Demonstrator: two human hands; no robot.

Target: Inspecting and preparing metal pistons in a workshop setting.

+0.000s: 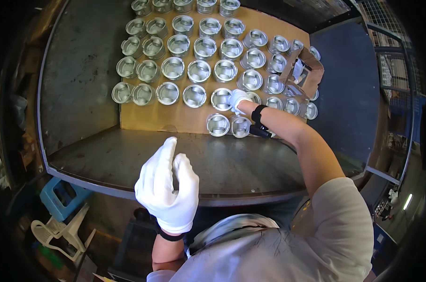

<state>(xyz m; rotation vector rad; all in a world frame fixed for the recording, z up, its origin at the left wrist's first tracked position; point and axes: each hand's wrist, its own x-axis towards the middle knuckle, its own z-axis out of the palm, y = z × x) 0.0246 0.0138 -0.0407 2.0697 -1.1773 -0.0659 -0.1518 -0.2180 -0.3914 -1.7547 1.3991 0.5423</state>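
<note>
"Round metal part [220,99]: where does it lie from the grip?"

"Just left of the right hand [238,101], whose white-gloved fingers reach its right edge. So the right hand is by far the nearer; the left hand [168,183] is well apart, toward the body and to the left, off the cardboard sheet [147,117]."

"Are the right fingers clamped on it?"

"I cannot tell. The back of the hand hides the fingertips, so it may be a touch or a hold. The left is plainer: thumb and fingers stand apart with nothing between them."

"Which way does its long axis run?"

"From above it shows a circle, open end up, so no long side shows across the sheet; it seems to stand upright."

"What else is around that right hand?"

"Farther left, a similar part [194,96] in the same row. On the body's side of the grip, a pair of parts [218,125] side by side. Beyond it to the right, an open carton [314,80] among more of them."

"Any brands, labels or writing?"

"None I can read: at this size no lettering is legible on the metal or the carton."
</note>
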